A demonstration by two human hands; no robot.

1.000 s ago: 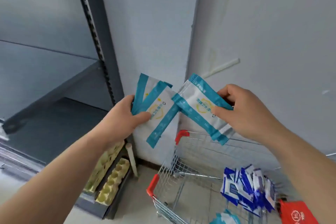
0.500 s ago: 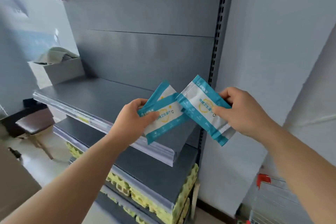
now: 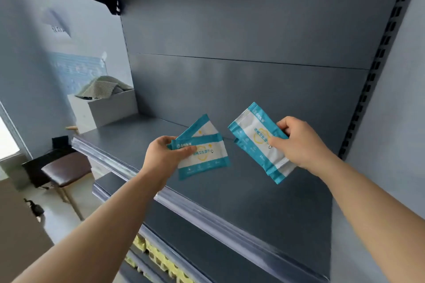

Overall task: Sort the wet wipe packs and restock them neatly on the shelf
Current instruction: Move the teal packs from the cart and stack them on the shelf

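The hands have parted, so their packs no longer overlap. Above the shelf (image 3: 264, 204), the left hand (image 3: 161, 158) pinches two fanned packs (image 3: 204, 158). The right hand (image 3: 305, 145) grips the slanted packs (image 3: 253, 142), long axis angled toward the shelf's back. Both are about equally near.

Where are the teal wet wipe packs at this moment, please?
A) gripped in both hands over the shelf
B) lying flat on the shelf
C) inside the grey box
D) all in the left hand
A: the left hand grips the left packs and the right hand grips the right packs, both over the shelf.
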